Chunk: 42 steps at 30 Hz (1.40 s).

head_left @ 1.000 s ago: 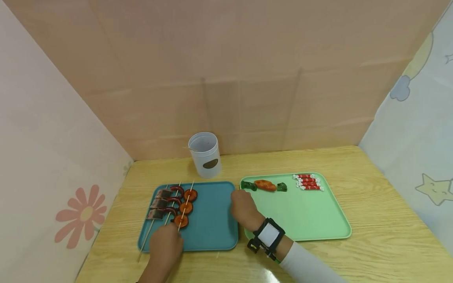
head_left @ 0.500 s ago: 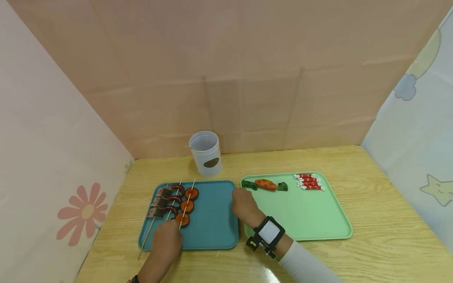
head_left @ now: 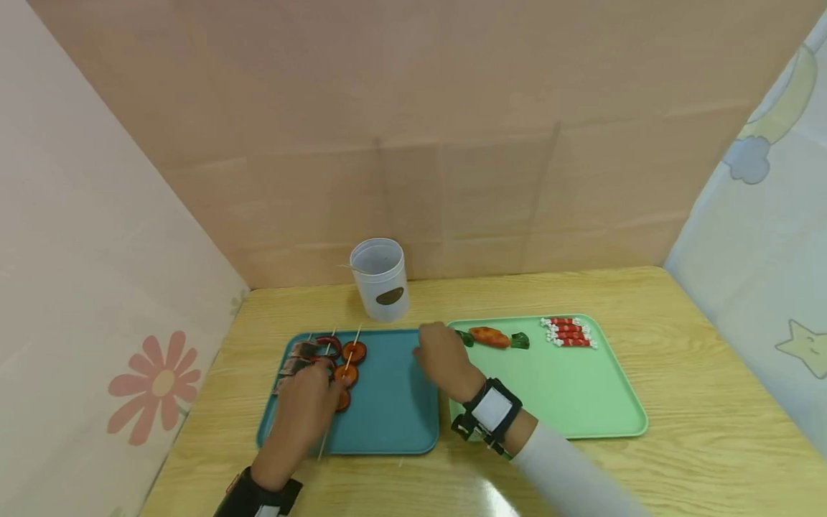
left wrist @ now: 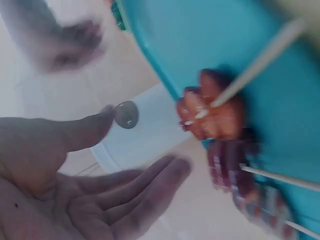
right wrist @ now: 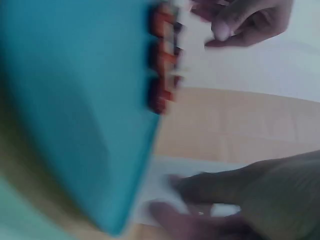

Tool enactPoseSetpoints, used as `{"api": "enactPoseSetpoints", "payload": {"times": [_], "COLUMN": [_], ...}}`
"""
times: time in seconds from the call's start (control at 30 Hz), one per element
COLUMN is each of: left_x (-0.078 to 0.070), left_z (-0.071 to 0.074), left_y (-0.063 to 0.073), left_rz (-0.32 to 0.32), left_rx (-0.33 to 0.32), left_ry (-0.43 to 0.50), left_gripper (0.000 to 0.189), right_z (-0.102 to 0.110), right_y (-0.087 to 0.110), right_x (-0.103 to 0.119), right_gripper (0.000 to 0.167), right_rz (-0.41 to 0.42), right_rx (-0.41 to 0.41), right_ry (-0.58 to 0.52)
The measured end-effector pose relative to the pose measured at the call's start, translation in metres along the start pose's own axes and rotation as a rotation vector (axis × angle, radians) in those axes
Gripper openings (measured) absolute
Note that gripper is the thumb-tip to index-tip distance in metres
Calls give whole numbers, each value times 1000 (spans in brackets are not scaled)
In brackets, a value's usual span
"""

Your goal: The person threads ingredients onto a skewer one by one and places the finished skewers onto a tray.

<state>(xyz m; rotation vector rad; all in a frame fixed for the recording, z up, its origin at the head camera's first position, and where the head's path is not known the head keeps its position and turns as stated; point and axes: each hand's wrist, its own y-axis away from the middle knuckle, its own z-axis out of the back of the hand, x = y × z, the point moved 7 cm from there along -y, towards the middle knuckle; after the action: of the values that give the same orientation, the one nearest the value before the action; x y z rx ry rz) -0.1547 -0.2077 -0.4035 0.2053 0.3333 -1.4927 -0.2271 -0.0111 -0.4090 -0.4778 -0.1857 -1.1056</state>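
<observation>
In the head view my left hand (head_left: 305,403) is above the left part of the blue tray (head_left: 400,431), partly covering the skewers. The left wrist view shows the left hand (left wrist: 100,190) with thumb and fingers apart, nothing between them. A skewer of round orange-brown pieces (head_left: 354,352) lies beside one with dark red curled pieces (left wrist: 232,167) and one with greyish-brown slices (head_left: 304,350). My right hand (head_left: 446,360) hovers over the gap between the blue tray and the green tray (head_left: 549,402). Its thumb and fingers (right wrist: 215,187) are bent loosely and blurred; no held thing shows.
On the green tray lie an orange candy-shaped piece with green ends (head_left: 489,337) and several small red-and-white pieces (head_left: 568,332). A white cup (head_left: 381,283) with a thin stick in it stands behind the blue tray. Wall panels enclose the wooden table (head_left: 698,402).
My left hand has risen and moved forward over the skewers, its fingers coming away from the front end of the skewer. My right hand has lifted slightly from the trays' edges.
</observation>
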Motion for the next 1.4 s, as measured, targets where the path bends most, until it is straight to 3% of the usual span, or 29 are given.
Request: {"api": "enactPoseSetpoints", "payload": {"times": [0.13,0.3,0.43,0.53,0.7,0.83,0.97,1.1,1.2,1.3,1.4], "left_x": [-16,-41,-55,-57,-56,-59,-63,-64,-62,-58,-54], "left_z": [6,-6,-26,-39,-44,-41,-37,-36,-35,-31,-18], "left_y": [-35,-100,-144,-161,-166,-165,-166,-168,-167,-165,-154], "left_rz": [17,33,-9,-49,-68,-94,-113,-104,-90,-93,-69], "left_rx": [-25,-98,-181,-219,-258,-271,-284,-264,-212,-133,-76], "left_ry": [191,436,573,621,626,636,653,682,711,692,648], "left_gripper": [82,109,108,88,61,63,68,77,88,101,106], "right_z": [34,45,34,24,21,27,34,41,57,81,111], "right_y": [-45,-105,-126,-127,-123,-121,-120,-120,-118,-112,-100], "right_x": [19,30,24,19,16,16,16,8,-4,-19,-35], "right_gripper": [20,38,25,14,14,15,16,19,18,18,21], "right_rz": [113,221,236,247,280,300,331,302,196,74,25], "right_rx": [-156,-140,-105,-118,-161,-179,-192,-215,-252,-303,-379], "right_ry": [-135,-157,-153,-186,-248,-271,-210,-223,-429,-765,-1048]}}
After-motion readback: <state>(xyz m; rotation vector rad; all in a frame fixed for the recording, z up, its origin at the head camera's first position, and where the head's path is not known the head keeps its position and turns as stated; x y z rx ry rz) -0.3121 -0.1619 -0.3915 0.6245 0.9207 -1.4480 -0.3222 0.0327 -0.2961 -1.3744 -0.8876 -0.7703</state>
